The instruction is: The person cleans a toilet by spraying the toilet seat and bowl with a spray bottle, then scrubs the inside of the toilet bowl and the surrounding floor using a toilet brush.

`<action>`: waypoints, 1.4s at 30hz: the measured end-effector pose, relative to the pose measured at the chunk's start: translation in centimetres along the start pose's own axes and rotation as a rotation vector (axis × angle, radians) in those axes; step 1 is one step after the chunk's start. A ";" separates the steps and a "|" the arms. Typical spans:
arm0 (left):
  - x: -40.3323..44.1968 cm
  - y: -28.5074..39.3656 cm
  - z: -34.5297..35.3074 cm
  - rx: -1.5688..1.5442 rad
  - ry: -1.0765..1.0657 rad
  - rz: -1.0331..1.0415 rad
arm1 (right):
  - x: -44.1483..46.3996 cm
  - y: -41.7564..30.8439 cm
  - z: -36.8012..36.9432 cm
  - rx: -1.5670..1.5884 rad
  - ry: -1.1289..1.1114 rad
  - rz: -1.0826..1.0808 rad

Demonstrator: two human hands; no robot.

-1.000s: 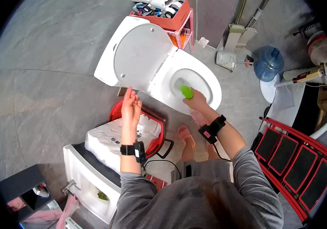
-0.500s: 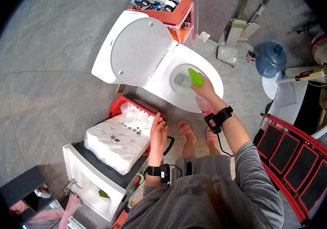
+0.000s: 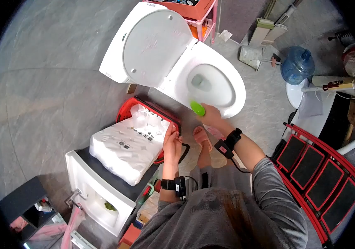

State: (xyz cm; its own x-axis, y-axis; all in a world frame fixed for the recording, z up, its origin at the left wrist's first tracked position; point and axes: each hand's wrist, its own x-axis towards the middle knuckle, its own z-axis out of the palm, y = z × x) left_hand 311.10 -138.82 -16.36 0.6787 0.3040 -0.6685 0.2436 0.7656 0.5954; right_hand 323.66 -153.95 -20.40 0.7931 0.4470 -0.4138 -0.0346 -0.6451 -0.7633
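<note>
My right hand [image 3: 212, 116] is closed around what looks like a spray bottle [image 3: 197, 108] with a bright green head. Most of its clear, pinkish body is hidden below my hand. It is at the near side of the white toilet [image 3: 237, 93], whose lid [image 3: 156, 47] is raised, with water showing in the bowl. My left hand [image 3: 171, 145] holds nothing; its fingers are loosely stretched. It hovers over or beside the right edge of a white plastic-wrapped package [image 3: 123, 145], by a red basket [image 3: 124, 111]. Whether it touches either I cannot tell.
A white sink [image 3: 76, 170] with a faucet is at lower left. A red folding step ladder [image 3: 327, 178] leans at right. Beyond the toilet are a blue water jug [image 3: 297, 68], a dustpan [image 3: 251, 57] and a pink rack [image 3: 212, 20]. Pink slippers [image 3: 201, 135] are on my feet.
My right hand has moved the spray bottle from over the toilet bowl toward me, to the near rim. My left hand stays almost in place. The view has shifted slightly.
</note>
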 end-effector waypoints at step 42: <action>-2.3 -7.5 3.1 0.066 -0.008 -0.064 | -13.3 15.7 -6.0 0.055 0.312 0.301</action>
State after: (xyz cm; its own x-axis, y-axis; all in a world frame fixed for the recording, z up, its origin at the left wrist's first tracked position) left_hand 309.82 -146.98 -17.88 0.6658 0.2509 -0.7027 0.3319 0.7438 0.5801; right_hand 316.26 -173.73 -23.89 0.8881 0.0298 -0.4587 -0.3183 -0.6801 -0.6605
